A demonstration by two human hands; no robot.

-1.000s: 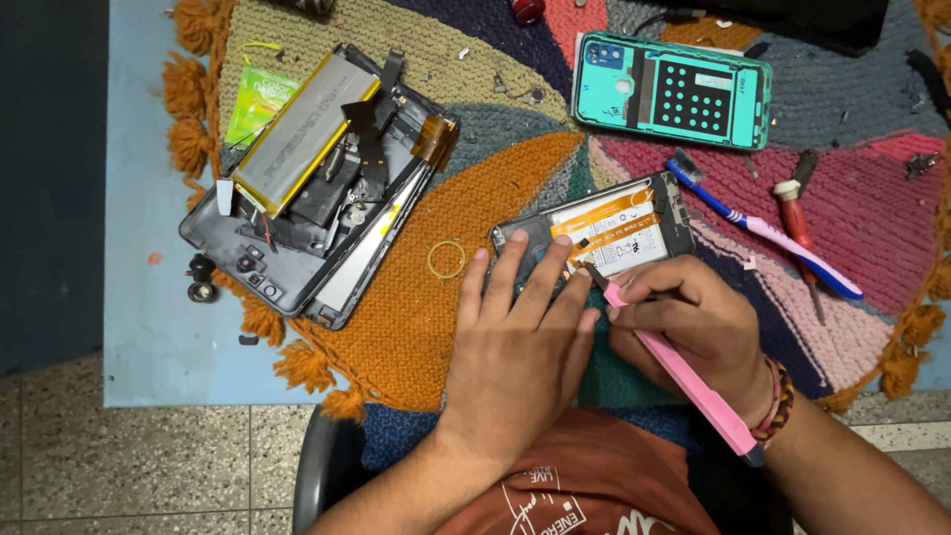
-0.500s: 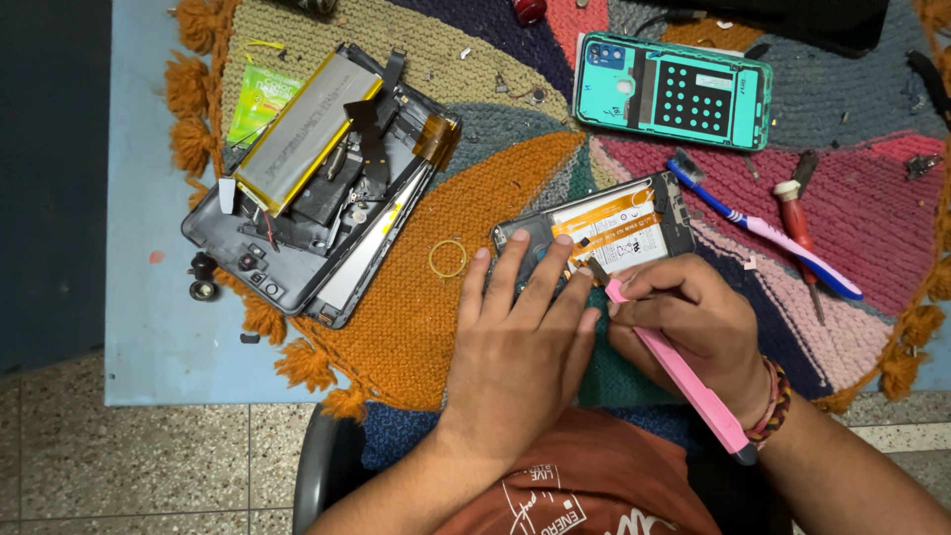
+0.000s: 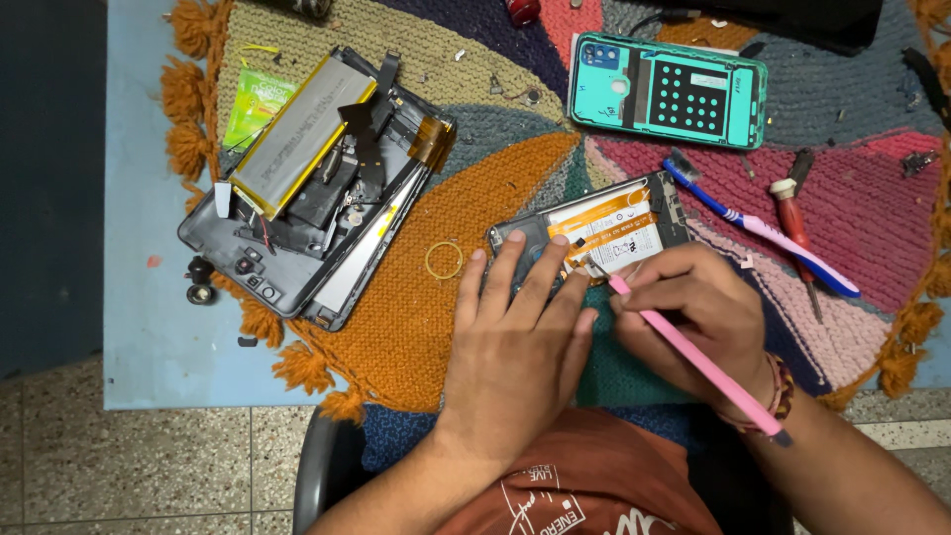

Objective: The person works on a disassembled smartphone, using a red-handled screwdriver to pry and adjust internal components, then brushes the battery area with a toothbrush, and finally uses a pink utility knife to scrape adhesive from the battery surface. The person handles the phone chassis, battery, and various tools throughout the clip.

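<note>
The left hand [image 3: 515, 337] lies flat, fingers spread, pressing the opened phone [image 3: 594, 233] on the mat [image 3: 416, 327]. The right hand [image 3: 693, 317] pinches a pink tool [image 3: 693, 352], tip at the phone's battery. A teal cover [image 3: 669, 91] sits at one o'clock, a dismantled tablet [image 3: 317, 188] at ten.

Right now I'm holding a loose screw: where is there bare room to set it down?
The orange mat wedge between the gutted tablet and your left hand is bare apart from a yellow ring. The blue table strip left of the mat is bare too. It is crowded around the opened phone, toothbrush and screwdriver.
</note>
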